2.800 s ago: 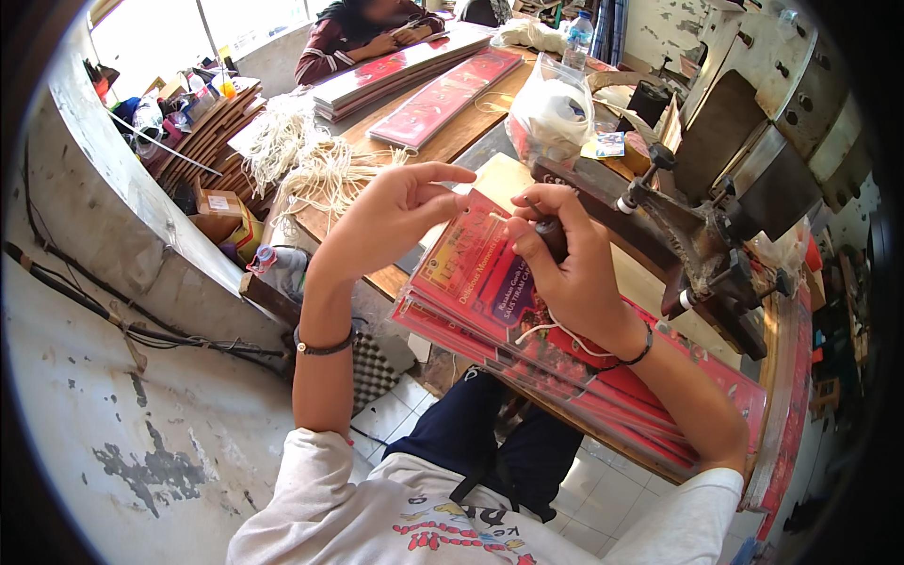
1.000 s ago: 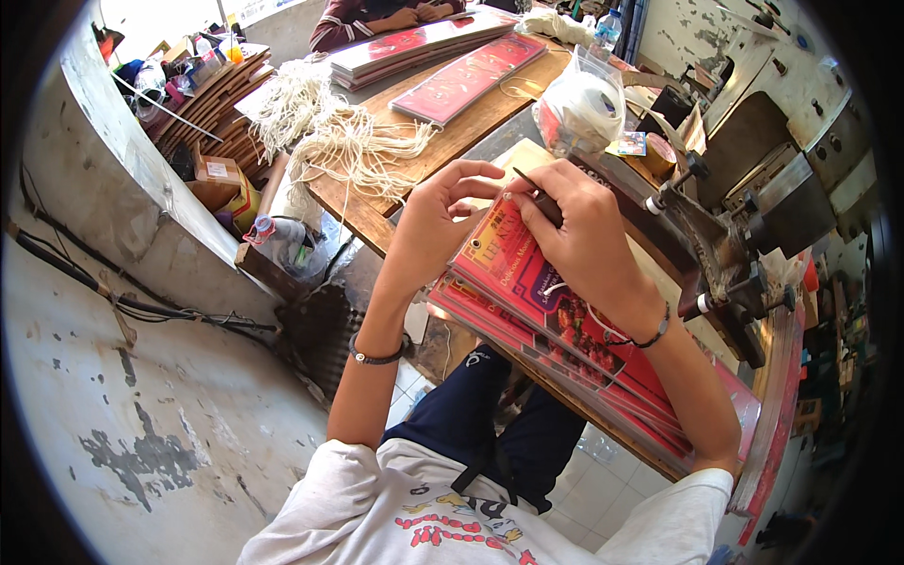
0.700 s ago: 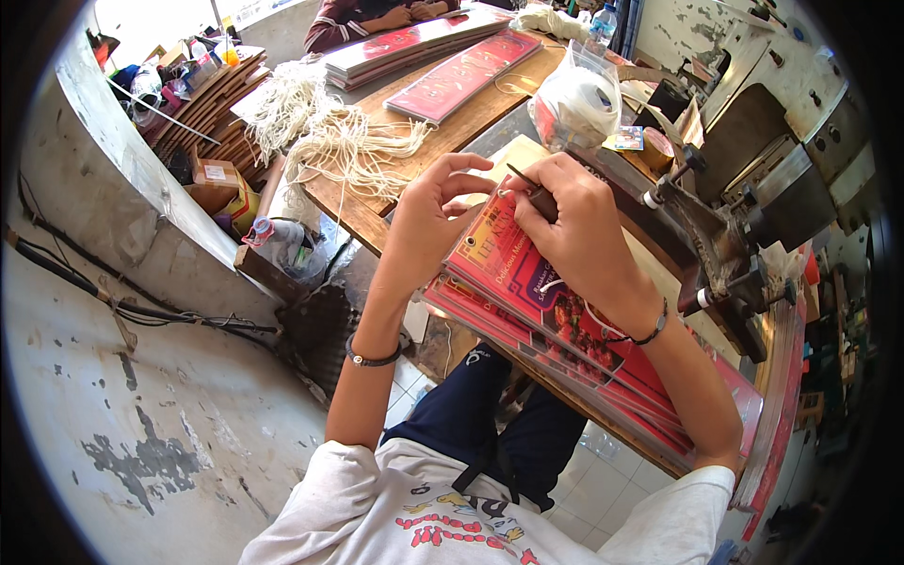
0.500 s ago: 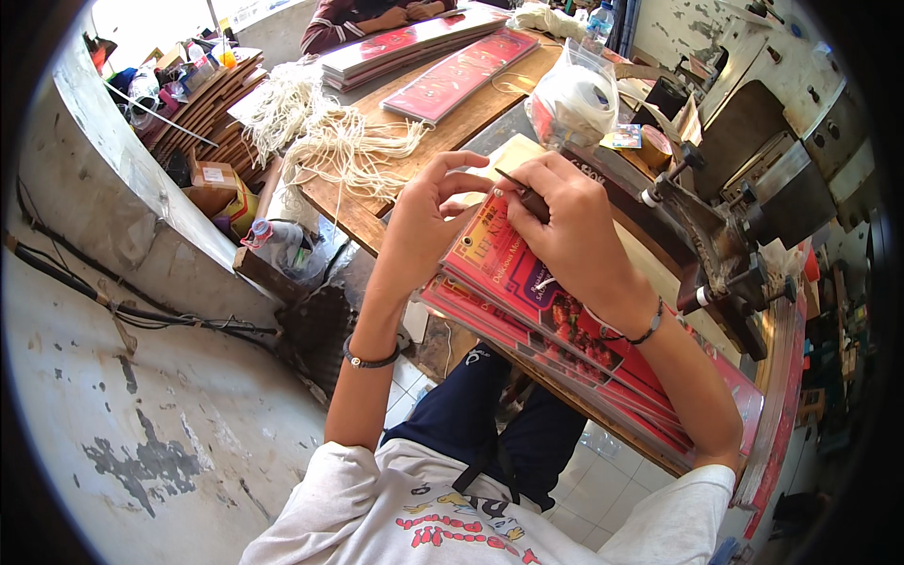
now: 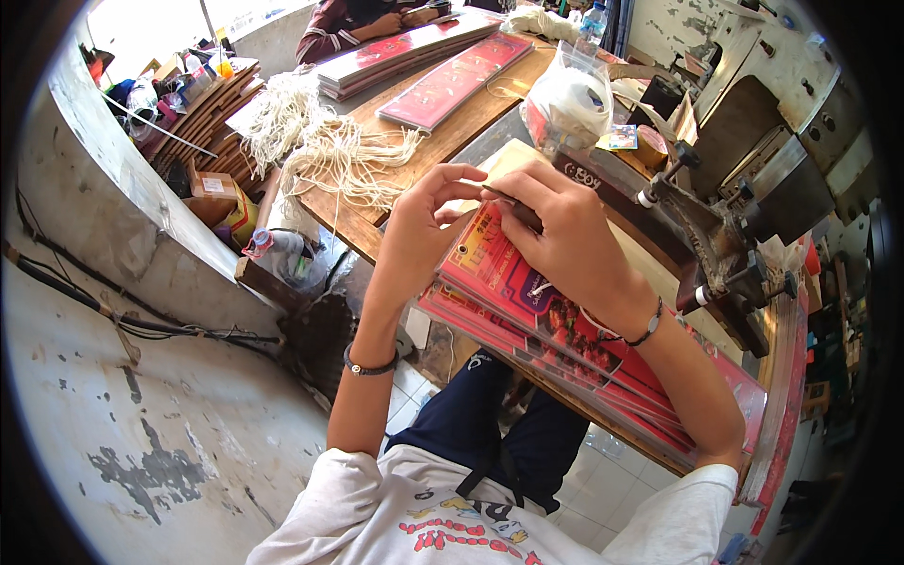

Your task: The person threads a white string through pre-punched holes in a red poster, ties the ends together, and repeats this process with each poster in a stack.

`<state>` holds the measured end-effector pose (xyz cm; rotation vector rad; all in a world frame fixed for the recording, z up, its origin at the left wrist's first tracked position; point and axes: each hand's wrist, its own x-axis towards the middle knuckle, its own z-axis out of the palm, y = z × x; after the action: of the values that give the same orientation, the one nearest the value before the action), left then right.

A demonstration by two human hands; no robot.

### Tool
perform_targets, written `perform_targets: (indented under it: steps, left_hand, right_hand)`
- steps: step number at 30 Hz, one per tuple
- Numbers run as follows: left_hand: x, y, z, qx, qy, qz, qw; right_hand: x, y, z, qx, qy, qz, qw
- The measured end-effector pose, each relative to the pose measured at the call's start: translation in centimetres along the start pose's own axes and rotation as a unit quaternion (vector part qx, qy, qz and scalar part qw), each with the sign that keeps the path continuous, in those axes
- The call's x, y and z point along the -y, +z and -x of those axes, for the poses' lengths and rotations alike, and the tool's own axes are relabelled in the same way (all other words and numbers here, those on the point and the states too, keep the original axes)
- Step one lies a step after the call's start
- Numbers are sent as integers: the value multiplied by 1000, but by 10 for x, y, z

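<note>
A stack of long red printed panels (image 5: pixel 490 268) with clear glossy edges lies slanted on the bench in front of me. The top panel has an eyelet near its left corner and a short white cord (image 5: pixel 539 286) on its face. Over its far corner, my right hand (image 5: pixel 565 231) is closed round a slim dark pointed tool (image 5: pixel 513 201), its tip directed at my left fingers. My left hand (image 5: pixel 428 221) is at the panel's left end, thumb and fingers curled together by the tool tip. Whatever they pinch is hidden.
Loose off-white cords (image 5: pixel 348 155) hang over the wooden table (image 5: pixel 452 146) ahead. More red panels (image 5: pixel 457 80) lie beyond, near another person's sleeve (image 5: pixel 325 38). A white plastic bag (image 5: pixel 568 99) stands back right, beside a metal machine (image 5: pixel 720 235). A peeling wall (image 5: pixel 141 405) rises at left.
The tool has turned lower, its tip now closer to my left fingers. My left fingers have drawn in toward my right hand. The panels stay in place.
</note>
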<state>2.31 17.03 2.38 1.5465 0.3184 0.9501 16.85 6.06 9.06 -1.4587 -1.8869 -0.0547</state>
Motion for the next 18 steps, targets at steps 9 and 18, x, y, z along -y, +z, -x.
perform_targets:
  steps: [9, 18]
  left_hand:
    - [6, 6, 1, -133, 57, 41, 989]
    - [3, -2, 7, -219, 52, 190, 956]
  right_hand:
    - [-11, -7, 3, -16, 44, -28, 999]
    - [-5, -34, -4, 26, 64, -61, 996]
